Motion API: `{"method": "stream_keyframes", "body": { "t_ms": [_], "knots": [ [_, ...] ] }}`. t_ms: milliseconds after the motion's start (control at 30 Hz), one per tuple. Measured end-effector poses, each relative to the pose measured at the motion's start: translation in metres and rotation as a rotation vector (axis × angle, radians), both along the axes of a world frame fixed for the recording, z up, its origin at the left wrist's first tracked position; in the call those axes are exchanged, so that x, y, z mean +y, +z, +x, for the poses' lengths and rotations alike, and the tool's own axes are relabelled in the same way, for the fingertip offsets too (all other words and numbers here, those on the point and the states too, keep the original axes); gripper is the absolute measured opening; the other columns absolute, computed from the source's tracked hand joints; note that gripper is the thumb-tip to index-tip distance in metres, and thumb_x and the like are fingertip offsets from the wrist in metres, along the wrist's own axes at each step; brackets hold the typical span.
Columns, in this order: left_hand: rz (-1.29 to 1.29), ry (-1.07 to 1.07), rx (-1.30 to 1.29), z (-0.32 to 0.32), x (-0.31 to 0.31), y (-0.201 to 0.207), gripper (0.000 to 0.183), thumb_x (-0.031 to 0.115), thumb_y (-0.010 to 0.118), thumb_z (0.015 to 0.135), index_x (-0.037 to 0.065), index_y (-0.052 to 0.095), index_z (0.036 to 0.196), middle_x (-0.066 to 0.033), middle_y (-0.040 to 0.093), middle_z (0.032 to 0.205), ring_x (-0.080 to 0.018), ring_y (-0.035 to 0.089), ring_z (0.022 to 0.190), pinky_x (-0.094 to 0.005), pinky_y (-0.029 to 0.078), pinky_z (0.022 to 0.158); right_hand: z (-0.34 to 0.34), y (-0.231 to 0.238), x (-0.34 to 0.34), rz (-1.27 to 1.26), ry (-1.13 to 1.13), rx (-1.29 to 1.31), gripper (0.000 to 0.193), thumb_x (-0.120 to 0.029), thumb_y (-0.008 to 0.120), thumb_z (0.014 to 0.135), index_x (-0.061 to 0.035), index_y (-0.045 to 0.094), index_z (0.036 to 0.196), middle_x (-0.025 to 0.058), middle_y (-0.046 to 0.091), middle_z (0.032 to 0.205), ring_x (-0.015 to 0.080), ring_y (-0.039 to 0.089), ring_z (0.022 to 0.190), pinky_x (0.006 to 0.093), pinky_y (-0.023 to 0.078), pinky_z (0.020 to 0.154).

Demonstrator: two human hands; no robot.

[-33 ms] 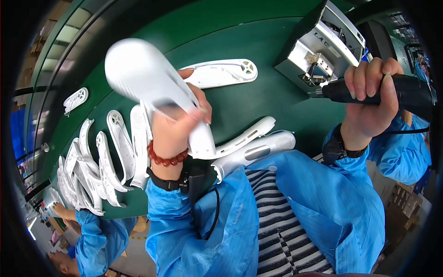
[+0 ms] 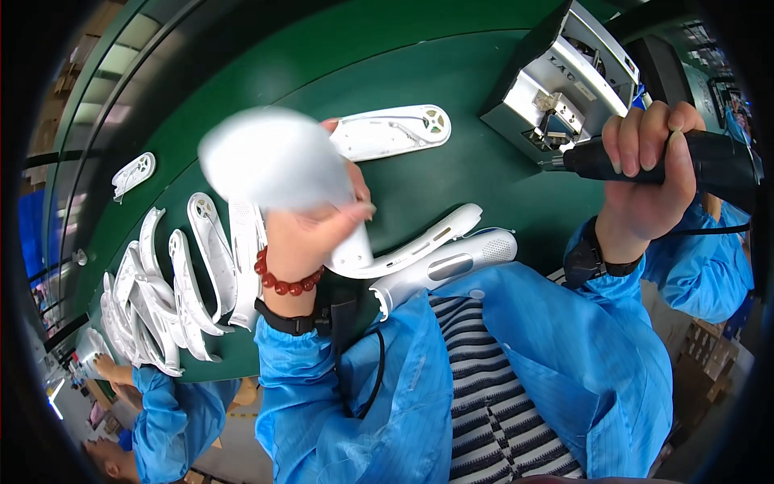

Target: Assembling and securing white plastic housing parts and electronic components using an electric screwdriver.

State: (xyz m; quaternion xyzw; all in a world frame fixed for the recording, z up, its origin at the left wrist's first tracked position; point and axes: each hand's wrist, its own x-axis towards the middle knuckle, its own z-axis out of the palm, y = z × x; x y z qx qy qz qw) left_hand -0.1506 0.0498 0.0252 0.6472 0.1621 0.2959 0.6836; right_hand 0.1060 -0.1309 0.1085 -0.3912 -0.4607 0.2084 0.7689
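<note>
My left hand (image 2: 318,230), with a red bead bracelet on the wrist, grips a white plastic housing (image 2: 274,157). Its broad rounded end is smeared by motion, and the narrow end (image 2: 351,250) shows below my thumb. In my closed right hand (image 2: 653,157) is a black electric screwdriver (image 2: 592,157), its bit pointing left, just below the grey screw feeder (image 2: 556,101). Behind the left hand lies an open white shell (image 2: 395,133) with a round spoked opening. Nearer to me rest a curved white shell (image 2: 431,242) and a housing with a perforated end (image 2: 451,264).
Several white shell halves (image 2: 145,306) crowd the left of the green table (image 2: 451,73). A small white part (image 2: 133,173) lies apart at the far left. Co-workers in blue sleeves sit at lower left (image 2: 173,415) and right (image 2: 701,266).
The white housing has turned in my left hand, its broad end swinging down and toward the right. My right hand and the screwdriver stay where they were.
</note>
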Motion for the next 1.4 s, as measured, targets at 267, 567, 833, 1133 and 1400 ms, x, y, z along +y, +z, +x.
{"method": "stream_keyframes", "body": {
  "t_ms": [267, 567, 833, 1133, 1400],
  "knots": [
    [-0.419, -0.137, -0.242, -0.014, -0.003, -0.001, 0.084, 0.029, 0.078, 0.078, 0.003, 0.030, 0.141, -0.0054, 0.052, 0.071, -0.0147, 0.054, 0.049, -0.0257, 0.042, 0.042, -0.002, -0.004, 0.005, -0.008, -0.011, -0.026, 0.017, -0.012, 0.047, 0.093, -0.0027, 0.047, 0.107, 0.0059, 0.046, 0.069, 0.0151, 0.046, 0.055, 0.0316, 0.042, 0.054],
    [-0.472, -0.010, -0.103, -0.022, -0.010, 0.016, 0.075, 0.003, 0.072, 0.077, -0.005, 0.030, 0.139, -0.0130, 0.060, 0.081, -0.0192, 0.063, 0.063, -0.0304, 0.053, 0.056, -0.005, -0.005, 0.004, -0.023, -0.031, -0.008, 0.017, -0.012, 0.049, 0.092, -0.0029, 0.046, 0.106, 0.0059, 0.046, 0.068, 0.0148, 0.046, 0.055, 0.0312, 0.042, 0.054],
    [0.641, -0.254, 0.505, -0.011, -0.034, 0.035, 0.054, 0.010, 0.070, 0.076, 0.015, 0.058, 0.129, -0.0071, 0.062, 0.088, -0.0219, 0.062, 0.077, -0.0341, 0.049, 0.067, -0.001, -0.009, 0.000, -0.018, -0.059, -0.049, 0.016, -0.011, 0.047, 0.091, -0.0016, 0.045, 0.105, 0.0058, 0.045, 0.068, 0.0150, 0.046, 0.056, 0.0316, 0.041, 0.054],
    [0.986, -0.077, 0.697, 0.000, -0.040, 0.029, 0.069, 0.025, 0.080, 0.067, 0.005, 0.054, 0.128, -0.0111, 0.052, 0.100, -0.0302, 0.050, 0.092, -0.0382, 0.042, 0.082, 0.003, -0.005, 0.005, 0.046, 0.063, -0.031, 0.019, -0.012, 0.040, 0.094, -0.0039, 0.045, 0.111, 0.0051, 0.046, 0.072, 0.0155, 0.047, 0.059, 0.0327, 0.042, 0.058],
    [0.824, 0.005, 0.580, 0.012, -0.023, -0.008, 0.054, 0.024, 0.078, 0.073, 0.003, 0.057, 0.118, -0.0156, 0.058, 0.101, -0.0354, 0.059, 0.087, -0.0408, 0.048, 0.073, -0.038, -0.015, 0.037, 0.119, 0.226, -0.033, 0.020, -0.020, 0.045, 0.094, -0.0084, 0.045, 0.110, -0.0004, 0.045, 0.072, 0.0113, 0.045, 0.057, 0.0291, 0.039, 0.056]
  ]
}}
